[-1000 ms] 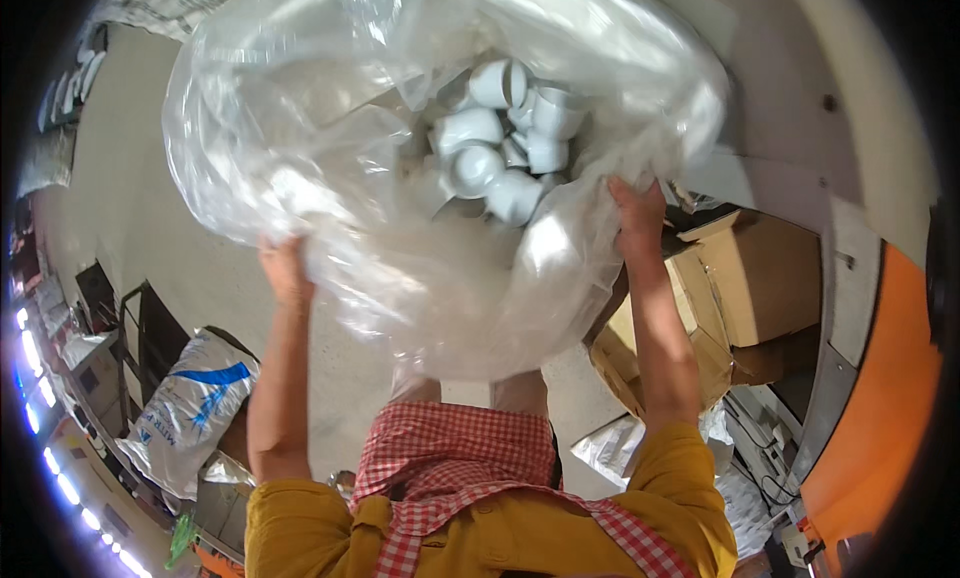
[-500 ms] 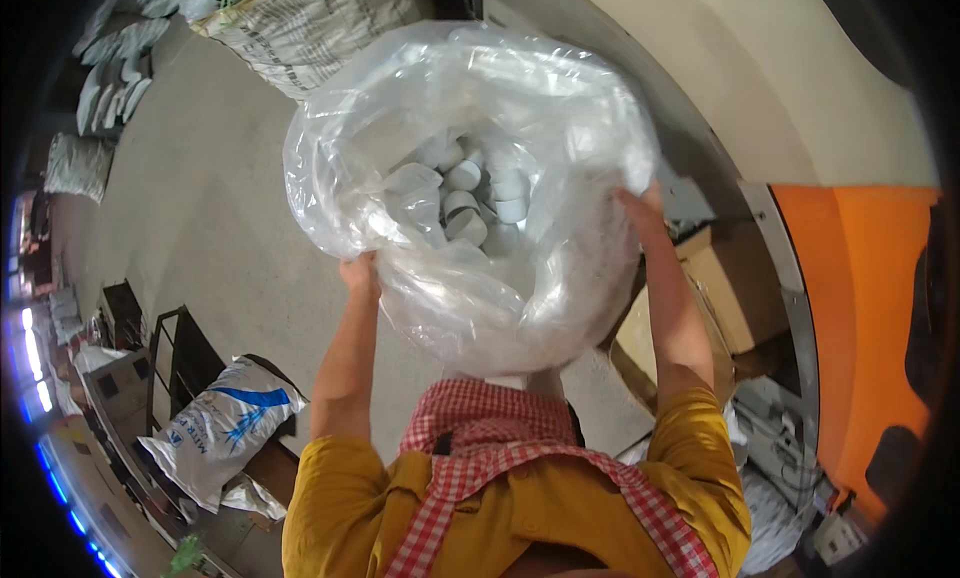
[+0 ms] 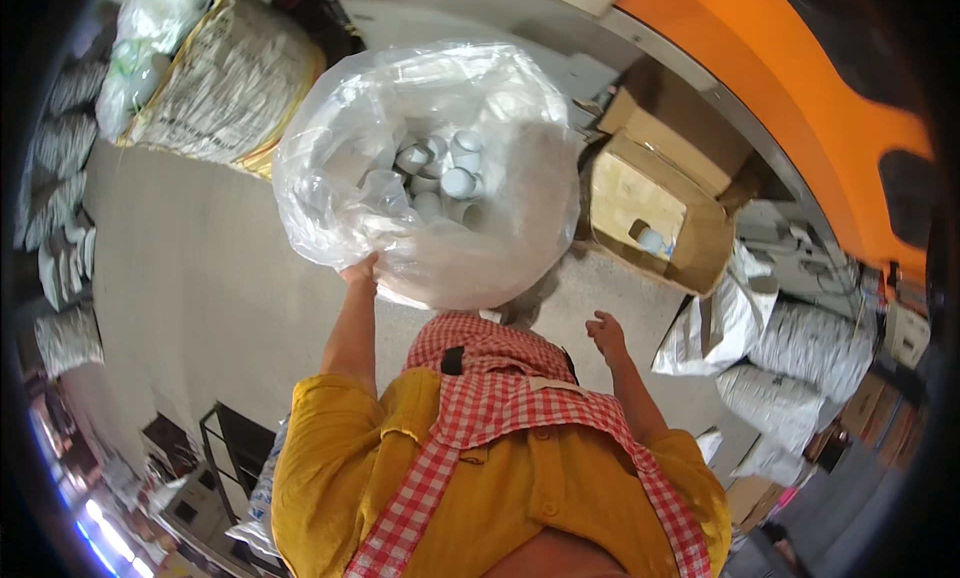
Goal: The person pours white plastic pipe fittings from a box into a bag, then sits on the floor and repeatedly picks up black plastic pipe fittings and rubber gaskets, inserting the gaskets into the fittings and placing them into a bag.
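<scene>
A large clear plastic bag (image 3: pixel 330 218) stands in front of me with its mouth spread wide. Several white, cup-shaped plastic pieces (image 3: pixel 459 183) lie loose inside it. My left hand (image 3: pixel 361 269) is closed on the near left edge of the bag's rim, its fingertips partly hidden by the plastic. Away from the bag, to the right of my apron, my right hand (image 3: pixel 606 336) hangs in the air with nothing in it, its fingers loosely bent and apart.
An open cardboard box (image 3: pixel 640 193) with a small white and blue piece inside stands right of the bag. Beyond it curves an orange machine (image 3: pixel 760 68). White sacks (image 3: pixel 790 403) are piled at the right, and a big woven sack (image 3: pixel 235 88) stands at the far left.
My right hand has let go of the bag's right side and come back toward my body. The view has turned rightward, bringing the cardboard box fully into sight. My left hand keeps its hold.
</scene>
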`<move>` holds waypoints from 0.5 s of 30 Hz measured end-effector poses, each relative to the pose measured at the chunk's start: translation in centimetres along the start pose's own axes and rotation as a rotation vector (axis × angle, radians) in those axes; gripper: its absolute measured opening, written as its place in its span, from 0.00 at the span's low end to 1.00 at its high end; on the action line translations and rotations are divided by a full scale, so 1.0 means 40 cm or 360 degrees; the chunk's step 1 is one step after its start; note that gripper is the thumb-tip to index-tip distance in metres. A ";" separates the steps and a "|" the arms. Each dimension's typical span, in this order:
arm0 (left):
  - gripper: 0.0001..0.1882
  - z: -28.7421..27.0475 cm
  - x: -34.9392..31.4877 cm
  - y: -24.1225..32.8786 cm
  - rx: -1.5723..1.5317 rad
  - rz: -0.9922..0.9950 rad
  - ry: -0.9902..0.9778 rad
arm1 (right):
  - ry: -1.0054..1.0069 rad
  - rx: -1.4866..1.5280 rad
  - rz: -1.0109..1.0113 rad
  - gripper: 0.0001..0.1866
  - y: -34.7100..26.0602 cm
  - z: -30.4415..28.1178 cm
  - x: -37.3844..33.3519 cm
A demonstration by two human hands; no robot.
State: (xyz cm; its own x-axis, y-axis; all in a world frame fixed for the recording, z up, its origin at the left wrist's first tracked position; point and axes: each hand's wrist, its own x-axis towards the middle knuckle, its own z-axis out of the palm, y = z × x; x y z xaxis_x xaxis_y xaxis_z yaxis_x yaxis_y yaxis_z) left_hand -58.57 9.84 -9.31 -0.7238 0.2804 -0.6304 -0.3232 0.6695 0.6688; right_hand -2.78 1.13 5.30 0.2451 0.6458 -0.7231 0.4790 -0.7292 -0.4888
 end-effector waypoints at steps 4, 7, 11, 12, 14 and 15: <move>0.26 0.018 -0.055 0.088 0.0541 -0.0175 0.0025 | 0.0057 0.0531 0.0375 0.27 0.155 0.037 -0.213; 0.21 -0.038 0.055 0.123 0.0942 0.0036 -0.0264 | 0.0226 0.0792 0.0345 0.27 0.242 0.076 -0.359; 0.20 0.005 -0.048 0.172 0.0729 -0.0068 -0.0155 | 0.0531 0.1134 0.0400 0.27 0.377 0.124 -0.544; 0.20 0.011 -0.164 0.169 0.1983 0.0906 -0.0318 | 0.0634 0.1254 0.0468 0.26 0.445 0.156 -0.594; 0.17 0.081 -0.261 0.144 0.2002 0.1306 0.0193 | 0.0844 0.1495 0.0591 0.26 0.596 0.267 -0.689; 0.16 0.063 -0.302 0.126 0.1779 0.1474 0.0346 | 0.0899 0.1482 0.0663 0.27 0.631 0.290 -0.752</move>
State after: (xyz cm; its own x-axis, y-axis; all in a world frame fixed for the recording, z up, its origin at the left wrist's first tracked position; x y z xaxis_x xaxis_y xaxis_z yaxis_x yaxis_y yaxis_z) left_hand -49.94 11.55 0.68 -0.5135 0.8579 -0.0171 0.8544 0.5131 0.0826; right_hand -7.83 -39.35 9.06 0.6904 0.1551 -0.7066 -0.4736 -0.6414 -0.6036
